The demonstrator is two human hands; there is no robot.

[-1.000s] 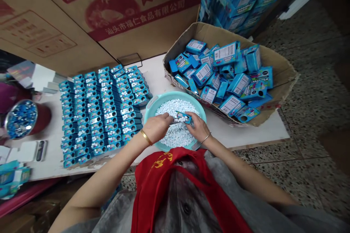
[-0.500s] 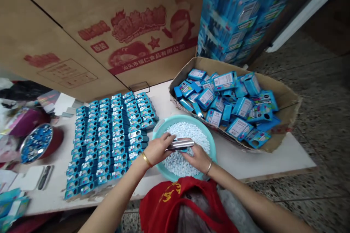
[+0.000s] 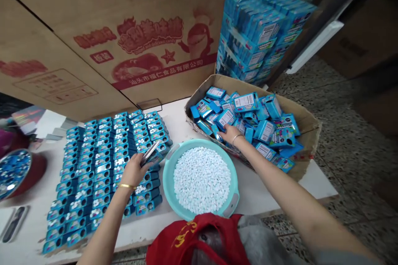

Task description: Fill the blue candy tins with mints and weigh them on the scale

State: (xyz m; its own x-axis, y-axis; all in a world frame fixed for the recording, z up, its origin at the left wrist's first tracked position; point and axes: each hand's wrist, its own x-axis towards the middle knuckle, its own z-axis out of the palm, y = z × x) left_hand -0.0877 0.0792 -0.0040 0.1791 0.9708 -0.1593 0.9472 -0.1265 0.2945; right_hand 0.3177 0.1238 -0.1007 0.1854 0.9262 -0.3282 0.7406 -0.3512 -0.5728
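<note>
My left hand (image 3: 134,169) is closed on a small blue candy box (image 3: 151,153), holding it over the right edge of the rows of filled blue boxes (image 3: 102,165) laid on the white table. My right hand (image 3: 229,133) reaches into the cardboard carton (image 3: 306,121) of loose empty blue boxes (image 3: 264,128), its fingers curled on one near the carton's front left. A teal basin (image 3: 169,163) full of small white candies (image 3: 201,180) sits between my arms.
A big printed cardboard sheet (image 3: 118,29) leans behind the table. Wrapped packs of blue boxes (image 3: 258,29) are stacked at the back right. A red tub of blue pieces (image 3: 15,172) stands at the left. The table edge (image 3: 311,198) drops to terrazzo floor.
Both hands held one box over the basin before. Now my left hand has carried that box left to the rows, and my right hand has reached up into the carton.
</note>
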